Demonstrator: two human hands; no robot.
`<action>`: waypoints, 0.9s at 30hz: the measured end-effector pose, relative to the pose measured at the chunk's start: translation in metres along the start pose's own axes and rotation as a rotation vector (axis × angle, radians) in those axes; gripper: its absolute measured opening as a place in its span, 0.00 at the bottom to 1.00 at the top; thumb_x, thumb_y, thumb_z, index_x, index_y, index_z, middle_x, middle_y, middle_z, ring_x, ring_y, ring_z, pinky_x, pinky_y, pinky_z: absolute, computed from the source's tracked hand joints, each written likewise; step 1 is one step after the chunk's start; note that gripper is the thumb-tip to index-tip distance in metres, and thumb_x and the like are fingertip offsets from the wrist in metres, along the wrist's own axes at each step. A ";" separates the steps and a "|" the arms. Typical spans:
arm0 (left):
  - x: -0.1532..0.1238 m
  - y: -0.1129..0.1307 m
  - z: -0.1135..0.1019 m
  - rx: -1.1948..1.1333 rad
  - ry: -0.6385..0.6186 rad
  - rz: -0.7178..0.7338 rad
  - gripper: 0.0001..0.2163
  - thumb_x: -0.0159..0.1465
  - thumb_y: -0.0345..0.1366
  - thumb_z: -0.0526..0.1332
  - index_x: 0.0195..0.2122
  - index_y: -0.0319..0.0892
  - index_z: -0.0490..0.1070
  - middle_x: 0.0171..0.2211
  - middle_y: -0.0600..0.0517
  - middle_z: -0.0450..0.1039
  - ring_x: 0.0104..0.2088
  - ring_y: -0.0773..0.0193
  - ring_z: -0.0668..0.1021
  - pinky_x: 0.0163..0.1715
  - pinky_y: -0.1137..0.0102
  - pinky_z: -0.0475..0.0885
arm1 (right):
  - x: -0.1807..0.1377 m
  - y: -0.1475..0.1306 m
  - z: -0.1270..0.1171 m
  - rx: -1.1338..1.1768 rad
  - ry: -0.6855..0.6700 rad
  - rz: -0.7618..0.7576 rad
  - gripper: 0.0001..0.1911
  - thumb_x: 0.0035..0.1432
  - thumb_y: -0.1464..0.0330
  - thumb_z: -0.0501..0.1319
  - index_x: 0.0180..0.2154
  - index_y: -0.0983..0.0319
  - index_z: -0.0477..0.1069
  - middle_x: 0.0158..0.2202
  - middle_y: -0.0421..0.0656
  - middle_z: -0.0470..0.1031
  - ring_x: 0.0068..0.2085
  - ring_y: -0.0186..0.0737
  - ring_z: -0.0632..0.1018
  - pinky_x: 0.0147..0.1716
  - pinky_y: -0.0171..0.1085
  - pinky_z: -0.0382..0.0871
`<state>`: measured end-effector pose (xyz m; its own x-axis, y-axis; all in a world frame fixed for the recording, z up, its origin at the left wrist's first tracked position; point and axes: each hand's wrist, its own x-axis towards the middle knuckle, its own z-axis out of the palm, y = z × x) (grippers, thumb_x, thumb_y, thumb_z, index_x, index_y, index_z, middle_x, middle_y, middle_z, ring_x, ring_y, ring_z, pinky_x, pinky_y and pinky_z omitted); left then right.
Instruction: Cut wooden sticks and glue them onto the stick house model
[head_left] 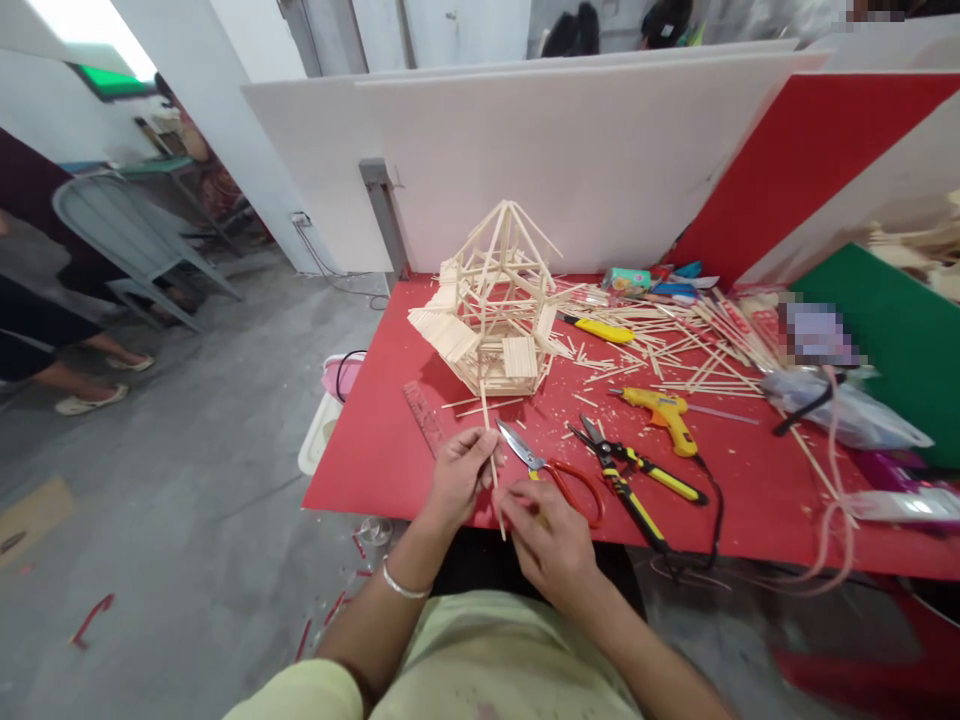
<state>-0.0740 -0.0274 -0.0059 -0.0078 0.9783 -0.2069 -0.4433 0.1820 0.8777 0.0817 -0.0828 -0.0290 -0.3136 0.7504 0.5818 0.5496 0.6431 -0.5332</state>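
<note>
Wooden model (520,358) is standing partly panelled, its peak (508,207) bare, while left grip (459,475) and right grip (551,530) are pinching a stick (493,474) before it.

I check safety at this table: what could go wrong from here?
The scissors lie close to the left hand and right hand; a careless move might meet the blades. The stick held in both is thin and could snap. The glue gun has a cord running to the near edge of the table; a snag might drag it.
</note>
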 end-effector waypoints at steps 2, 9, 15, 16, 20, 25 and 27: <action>0.003 -0.003 -0.005 0.033 0.015 0.033 0.17 0.58 0.49 0.70 0.34 0.37 0.77 0.23 0.54 0.74 0.13 0.78 0.66 0.12 0.79 0.54 | -0.002 -0.003 0.006 0.152 0.017 0.247 0.16 0.67 0.69 0.58 0.54 0.58 0.74 0.46 0.49 0.80 0.46 0.43 0.80 0.44 0.39 0.76; 0.008 -0.007 0.001 0.165 -0.044 0.084 0.19 0.62 0.53 0.65 0.37 0.39 0.79 0.25 0.52 0.74 0.17 0.75 0.67 0.16 0.77 0.59 | 0.010 -0.002 0.013 0.497 -0.173 0.538 0.14 0.67 0.60 0.58 0.42 0.59 0.79 0.33 0.42 0.81 0.34 0.39 0.79 0.35 0.35 0.74; 0.022 0.011 -0.017 0.686 0.151 0.351 0.15 0.66 0.47 0.61 0.31 0.41 0.79 0.25 0.51 0.76 0.24 0.65 0.74 0.27 0.70 0.68 | 0.002 0.006 0.016 0.576 -0.155 0.659 0.16 0.66 0.56 0.59 0.42 0.60 0.79 0.34 0.44 0.81 0.35 0.40 0.80 0.36 0.35 0.76; 0.027 0.015 -0.024 0.836 0.194 0.401 0.12 0.66 0.43 0.60 0.33 0.42 0.79 0.30 0.50 0.79 0.30 0.62 0.77 0.32 0.69 0.70 | 0.000 0.006 0.016 0.571 -0.160 0.658 0.16 0.66 0.56 0.59 0.41 0.60 0.79 0.34 0.44 0.81 0.35 0.40 0.80 0.36 0.35 0.76; 0.052 0.030 -0.049 1.470 0.291 0.319 0.11 0.68 0.36 0.56 0.43 0.45 0.78 0.46 0.46 0.78 0.42 0.58 0.78 0.38 0.68 0.69 | -0.002 0.007 0.017 0.557 -0.182 0.631 0.16 0.66 0.56 0.60 0.40 0.60 0.79 0.34 0.44 0.80 0.35 0.40 0.80 0.36 0.36 0.76; 0.075 0.032 -0.054 1.853 0.146 0.212 0.13 0.70 0.33 0.51 0.45 0.42 0.76 0.48 0.42 0.74 0.45 0.54 0.77 0.38 0.67 0.69 | -0.002 0.009 0.010 0.657 -0.028 0.730 0.15 0.64 0.56 0.62 0.45 0.59 0.78 0.33 0.44 0.80 0.31 0.40 0.80 0.31 0.37 0.76; 0.079 0.029 -0.053 1.914 0.122 0.187 0.15 0.71 0.32 0.49 0.44 0.40 0.76 0.46 0.41 0.74 0.43 0.53 0.77 0.36 0.66 0.69 | 0.000 0.011 0.005 0.748 0.079 0.826 0.17 0.62 0.55 0.64 0.45 0.59 0.78 0.31 0.43 0.79 0.26 0.37 0.77 0.24 0.34 0.73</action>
<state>-0.1348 0.0498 -0.0193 -0.0220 0.9996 -0.0184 0.9940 0.0238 0.1064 0.0840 -0.0750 -0.0376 -0.0030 0.9951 -0.0988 -0.0461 -0.0988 -0.9940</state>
